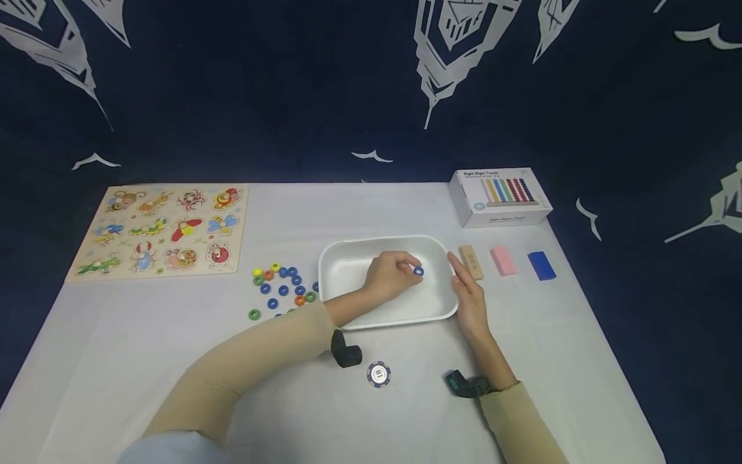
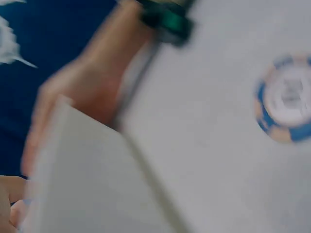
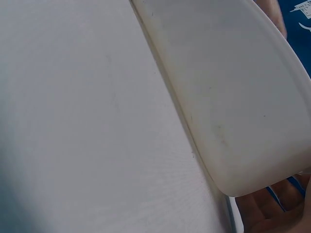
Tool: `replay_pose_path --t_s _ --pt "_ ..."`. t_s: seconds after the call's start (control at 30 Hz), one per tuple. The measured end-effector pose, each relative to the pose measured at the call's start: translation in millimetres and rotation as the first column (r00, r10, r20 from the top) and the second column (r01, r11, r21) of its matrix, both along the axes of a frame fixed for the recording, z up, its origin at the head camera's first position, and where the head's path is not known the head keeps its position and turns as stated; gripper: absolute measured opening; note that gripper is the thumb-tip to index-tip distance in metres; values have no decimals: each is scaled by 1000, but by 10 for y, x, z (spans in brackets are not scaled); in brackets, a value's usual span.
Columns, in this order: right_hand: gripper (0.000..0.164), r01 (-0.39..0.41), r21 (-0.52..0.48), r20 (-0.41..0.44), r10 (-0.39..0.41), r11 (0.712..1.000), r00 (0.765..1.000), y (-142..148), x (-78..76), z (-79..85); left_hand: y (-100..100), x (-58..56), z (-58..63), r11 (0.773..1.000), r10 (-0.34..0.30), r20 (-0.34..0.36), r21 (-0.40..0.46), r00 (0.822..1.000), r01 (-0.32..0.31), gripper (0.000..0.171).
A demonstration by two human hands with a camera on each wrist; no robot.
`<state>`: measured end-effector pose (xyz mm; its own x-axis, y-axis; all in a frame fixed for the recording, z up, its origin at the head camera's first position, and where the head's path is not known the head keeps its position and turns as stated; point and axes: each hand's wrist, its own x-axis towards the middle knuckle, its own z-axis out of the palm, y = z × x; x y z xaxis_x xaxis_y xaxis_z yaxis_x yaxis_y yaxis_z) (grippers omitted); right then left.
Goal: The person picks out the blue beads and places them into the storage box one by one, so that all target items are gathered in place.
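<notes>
Pinching a blue bead (image 1: 418,275), your left hand (image 1: 391,276) reaches over the tray (image 1: 346,274); your right hand (image 1: 471,299), fingers extended, touches its end.

We see that the tray (image 1: 342,274) is white and the pinched bead (image 1: 418,271) is blue. At nine o'clock from this tray, the loose beads (image 1: 283,290) are blue, green, yellow and orange. At six, the chip (image 1: 379,374) alternates blue and beige around white. At twelve, the backdrop (image 1: 261,96) is navy with white drawn figures.
</notes>
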<state>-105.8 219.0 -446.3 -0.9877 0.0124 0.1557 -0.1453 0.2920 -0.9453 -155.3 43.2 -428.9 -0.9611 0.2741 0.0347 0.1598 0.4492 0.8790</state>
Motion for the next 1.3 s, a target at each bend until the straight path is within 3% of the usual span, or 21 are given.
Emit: replay_pose_path --t_s 0.17,0.33,0.63,0.77,0.9,1.03,1.13,1.3 --pt "40 10 31 1 -10 999 1000 -14 15 -9 133 -78 -236 984 19 20 -178 1000 -15 19" --pt "40 19 21 -7 -19 1000 1000 -6 17 16 181 -107 -296 960 -26 -17 -279 1000 20 20" --pt "40 16 18 -18 -16 1000 1000 19 8 10 163 -47 -154 924 -162 46 -343 986 168 50" --pt "40 26 59 6 -27 998 1000 8 18 2 1 110 52 950 -151 -17 -278 988 140 49" --pt "40 37 65 18 -38 997 999 -3 22 -3 -360 347 277 996 -63 -179 -78 982 49 37" --pt "40 45 32 17 -45 998 999 -14 10 -9 -922 511 284 991 110 -335 110 936 -78 29" --pt "40 46 32 22 -47 998 999 -24 -1 -10 -1413 576 141 965 238 -345 188 908 -182 28" --pt "40 44 33 28 -45 998 999 -39 -17 -16 -2060 697 -179 901 428 -216 173 878 -397 27"
